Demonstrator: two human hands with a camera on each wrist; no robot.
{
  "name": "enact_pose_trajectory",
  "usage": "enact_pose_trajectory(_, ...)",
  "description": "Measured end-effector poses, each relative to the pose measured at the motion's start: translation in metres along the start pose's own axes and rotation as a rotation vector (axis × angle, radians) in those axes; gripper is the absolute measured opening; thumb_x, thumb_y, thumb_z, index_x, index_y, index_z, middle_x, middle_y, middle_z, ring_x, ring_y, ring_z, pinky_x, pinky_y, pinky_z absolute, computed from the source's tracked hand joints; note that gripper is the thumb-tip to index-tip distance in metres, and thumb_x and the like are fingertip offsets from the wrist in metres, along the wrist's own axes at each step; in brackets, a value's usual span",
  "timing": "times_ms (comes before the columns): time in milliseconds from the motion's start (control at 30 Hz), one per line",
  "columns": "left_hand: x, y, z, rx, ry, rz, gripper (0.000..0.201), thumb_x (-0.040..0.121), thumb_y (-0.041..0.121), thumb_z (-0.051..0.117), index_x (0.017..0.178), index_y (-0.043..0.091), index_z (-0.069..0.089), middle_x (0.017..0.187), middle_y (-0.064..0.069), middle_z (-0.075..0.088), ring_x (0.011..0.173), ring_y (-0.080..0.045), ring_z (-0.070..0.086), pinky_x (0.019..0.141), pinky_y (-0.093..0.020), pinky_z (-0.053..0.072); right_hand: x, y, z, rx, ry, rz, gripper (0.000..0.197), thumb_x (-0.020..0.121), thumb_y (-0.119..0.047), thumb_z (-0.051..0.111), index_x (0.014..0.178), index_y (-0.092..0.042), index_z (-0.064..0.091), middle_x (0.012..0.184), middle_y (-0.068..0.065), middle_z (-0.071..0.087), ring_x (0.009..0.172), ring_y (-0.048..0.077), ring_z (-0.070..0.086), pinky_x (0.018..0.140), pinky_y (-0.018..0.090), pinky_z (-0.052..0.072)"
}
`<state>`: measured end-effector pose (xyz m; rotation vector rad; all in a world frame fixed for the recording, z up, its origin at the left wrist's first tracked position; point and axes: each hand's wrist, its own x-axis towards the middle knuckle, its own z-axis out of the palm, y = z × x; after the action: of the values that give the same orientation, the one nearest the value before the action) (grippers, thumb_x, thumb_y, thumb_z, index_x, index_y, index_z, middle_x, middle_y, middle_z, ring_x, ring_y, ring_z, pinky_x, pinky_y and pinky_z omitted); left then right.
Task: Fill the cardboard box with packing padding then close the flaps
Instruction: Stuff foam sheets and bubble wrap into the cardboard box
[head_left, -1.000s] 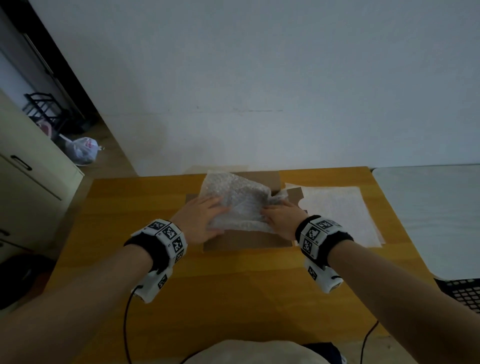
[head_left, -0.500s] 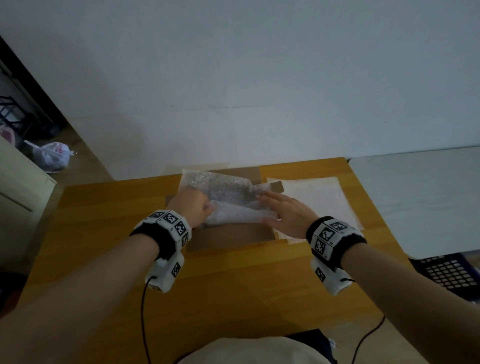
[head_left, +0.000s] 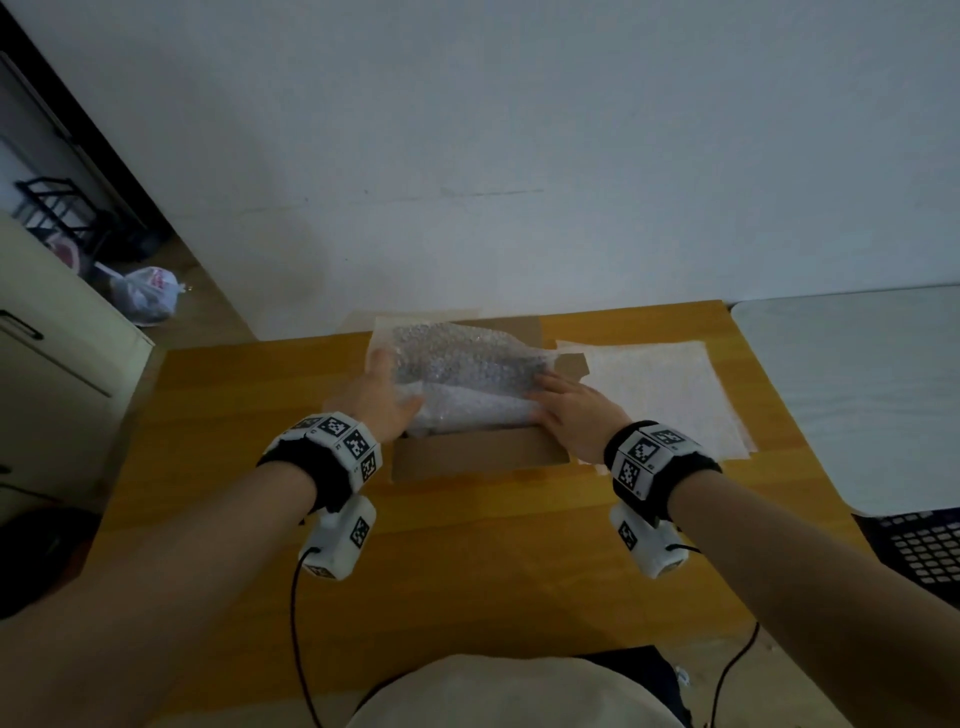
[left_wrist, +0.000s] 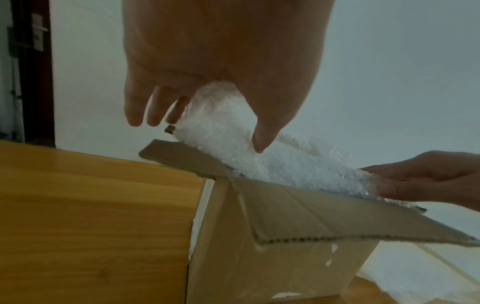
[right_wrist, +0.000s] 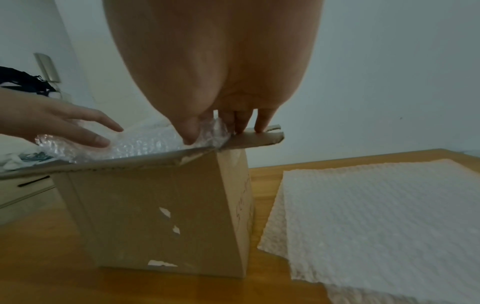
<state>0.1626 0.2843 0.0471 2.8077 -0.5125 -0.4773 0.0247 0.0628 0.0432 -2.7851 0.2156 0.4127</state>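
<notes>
left hand (head_left: 382, 397): placed on the left end of the bubble wrap (head_left: 467, 382). the left wrist view shows the thumb (left_wrist: 267, 123) on the near side of the wad and the fingers (left_wrist: 153, 107) extended down its far side, so the wad sits between thumb and fingers in a loose hold. right hand (head_left: 574, 415): fingers straight and spread, laid flat on the right end of the bubble wrap. the right wrist view shows the thumb (right_wrist: 189, 127) pressing the wrap at the box corner and the outer fingertips (right_wrist: 262, 121) touching the right flap (right_wrist: 257, 138).

box (head_left: 475, 457): upright on the table (head_left: 467, 545), near the far edge by the wall (head_left: 519, 156), all flaps open. the near flap (left_wrist: 337, 216) angles outward toward the person; the left flap (left_wrist: 182, 156) angles outward to the left. the bubble wrap lies across the opening, bunched, rising above the rim; how far it reaches inside cannot be determined.

foam sheets (head_left: 670, 395): stacked flat on the table, just right of the box, with the right flap over their near-left part. torn white patches mark the near box wall (right_wrist: 161, 216).

surroundings: a cabinet (head_left: 47, 374) stands at left, a plastic bag (head_left: 145, 293) lies on the floor beyond it, and a white surface (head_left: 857, 389) adjoins the table at right.
</notes>
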Motion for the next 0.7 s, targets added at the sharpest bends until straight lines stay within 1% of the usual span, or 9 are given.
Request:
enact_pose_trajectory(33, 0.0, 0.001, 0.001, -0.029, -0.013, 0.003, 0.064, 0.091, 0.046, 0.051, 0.141, 0.023, 0.02, 0.084, -0.005, 0.06, 0.067, -0.022, 0.061, 0.055, -0.033, 0.05, 0.0, 0.0, 0.0, 0.01, 0.002, -0.003, 0.042, 0.102, -0.029, 0.029, 0.14, -0.017, 0.042, 0.157, 0.003, 0.021, 0.147, 0.018, 0.014, 0.12, 0.035, 0.013)
enact_pose_trajectory(100, 0.0, 0.003, 0.0, -0.056, -0.004, 0.039, 0.059, 0.092, 0.041, 0.052, 0.14, 0.018, 0.026, 0.071, 0.001, 0.053, 0.058, -0.017, 0.054, 0.049, -0.03, 0.044, 0.0, 0.0, 0.0, 0.037, 0.006, -0.009, 0.042, 0.102, -0.027, 0.03, 0.14, -0.015, 0.042, 0.157, 0.005, 0.023, 0.146, 0.018, 0.016, 0.12, 0.034, 0.013)
enact_pose_trajectory(133, -0.001, 0.004, -0.002, -0.066, 0.015, 0.066, 0.055, 0.092, 0.036, 0.054, 0.138, 0.018, 0.03, 0.075, 0.001, 0.055, 0.061, -0.017, 0.055, 0.051, -0.029, 0.044, -0.001, 0.001, -0.001, 0.051, 0.011, -0.014, 0.042, 0.101, -0.026, 0.031, 0.14, -0.014, 0.042, 0.156, 0.005, 0.024, 0.146, 0.018, 0.017, 0.12, 0.033, 0.014)
enact_pose_trajectory(200, -0.004, 0.009, -0.005, -0.086, 0.073, 0.164, 0.052, 0.091, 0.025, 0.058, 0.137, 0.019, 0.035, 0.104, -0.007, 0.061, 0.085, -0.022, 0.061, 0.063, -0.028, 0.047, -0.002, 0.0, -0.002, 0.087, 0.019, -0.024, 0.04, 0.1, -0.022, 0.035, 0.138, -0.013, 0.044, 0.155, 0.005, 0.028, 0.145, 0.019, 0.02, 0.118, 0.032, 0.016)
enact_pose_trajectory(267, -0.008, 0.015, -0.006, -0.108, 0.119, 0.31, 0.051, 0.09, 0.012, 0.057, 0.137, 0.019, 0.038, 0.125, -0.007, 0.056, 0.102, -0.022, 0.058, 0.071, -0.025, 0.045, -0.003, 0.0, -0.004, 0.132, 0.026, -0.018, 0.039, 0.099, -0.019, 0.039, 0.136, -0.012, 0.047, 0.153, 0.004, 0.032, 0.142, 0.018, 0.026, 0.116, 0.03, 0.02)
enact_pose_trajectory(400, -0.015, 0.03, -0.002, -0.11, 0.088, 0.522, 0.052, 0.092, 0.004, 0.048, 0.14, 0.02, 0.034, 0.12, -0.004, 0.059, 0.097, -0.018, 0.06, 0.075, -0.026, 0.049, -0.002, -0.001, -0.005, 0.177, 0.037, 0.009, 0.039, 0.096, -0.017, 0.044, 0.135, -0.015, 0.048, 0.149, 0.002, 0.038, 0.136, 0.02, 0.036, 0.111, 0.032, 0.029)
enact_pose_trajectory(467, -0.017, 0.039, 0.002, -0.115, 0.072, 0.527, 0.052, 0.094, 0.008, 0.046, 0.142, 0.02, 0.03, 0.112, -0.003, 0.063, 0.093, -0.018, 0.062, 0.077, -0.029, 0.052, -0.002, 0.0, -0.004, 0.22, 0.064, 0.032, 0.041, 0.094, -0.016, 0.046, 0.135, -0.016, 0.046, 0.145, 0.004, 0.043, 0.13, 0.024, 0.043, 0.105, 0.035, 0.035)
enact_pose_trajectory(567, -0.014, 0.051, 0.007, -0.118, 0.094, 0.519, 0.054, 0.096, 0.014, 0.044, 0.146, 0.019, 0.022, 0.098, -0.003, 0.065, 0.081, -0.018, 0.062, 0.072, -0.038, 0.055, -0.003, 0.002, -0.001, 0.279, 0.131, 0.063, 0.04, 0.09, -0.018, 0.052, 0.13, -0.017, 0.045, 0.134, 0.007, 0.05, 0.116, 0.029, 0.052, 0.092, 0.035, 0.043)
enact_pose_trajectory(700, -0.014, 0.071, 0.013, -0.012, 0.039, 0.654, 0.068, 0.093, 0.005, 0.049, 0.148, 0.02, 0.014, 0.105, -0.007, 0.061, 0.085, -0.02, 0.059, 0.076, -0.036, 0.053, -0.002, 0.001, 0.0, 0.368, 0.202, 0.095, 0.043, 0.087, -0.024, 0.059, 0.126, -0.016, 0.043, 0.125, 0.007, 0.055, 0.107, 0.025, 0.057, 0.082, 0.027, 0.043)
